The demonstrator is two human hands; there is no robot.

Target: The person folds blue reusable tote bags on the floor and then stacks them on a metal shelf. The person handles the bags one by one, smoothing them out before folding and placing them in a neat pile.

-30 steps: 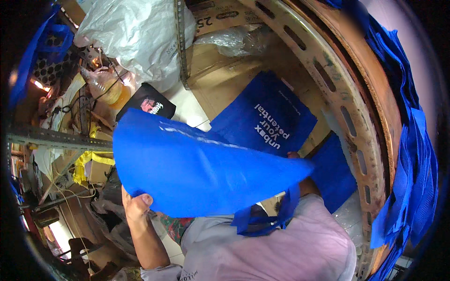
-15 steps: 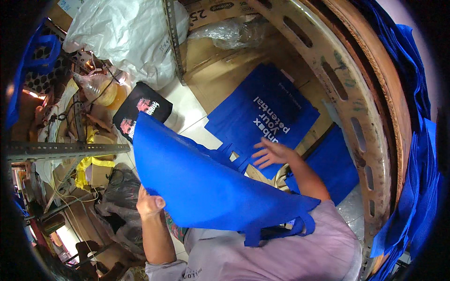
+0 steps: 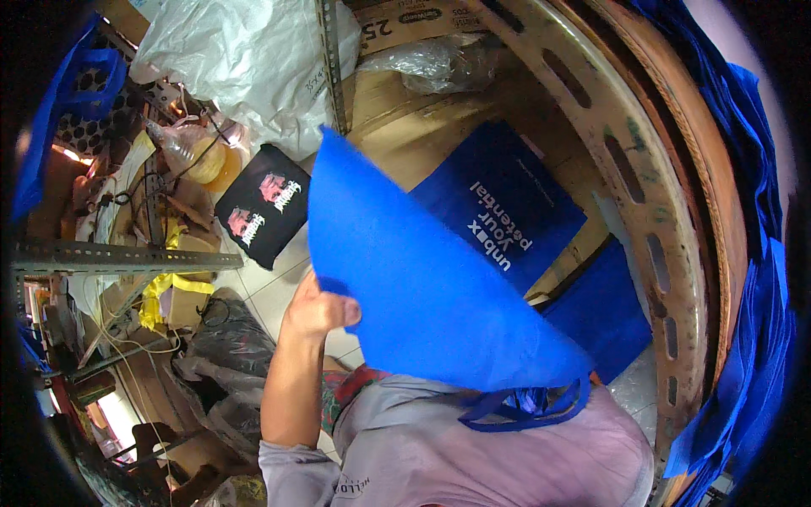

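Note:
My left hand (image 3: 321,311) is closed on the edge of a blue fabric tote bag (image 3: 422,296), thumb on top. The bag hangs tilted across the middle of the view, its far corner raised and its looped handle (image 3: 532,414) close to my shirt. My right hand is hidden behind this bag; only a sliver of skin shows by the bag's right corner. Beyond it, another blue tote bag with white lettering (image 3: 515,203) lies flat on cardboard. More blue fabric (image 3: 604,308) lies to the right of that.
A black folded fabric piece with pink prints (image 3: 263,207) lies on the floor at left. A metal shelf post (image 3: 127,256) and clutter stand further left. White plastic sacking (image 3: 245,68) is at the back. A curved slotted metal frame (image 3: 625,169) borders the right, with blue bags (image 3: 760,296) hanging beyond.
My left hand has moved right and away from me, carrying the bag's edge along. My right hand, earlier spread over the printed bag, has gone out of sight behind the held bag.

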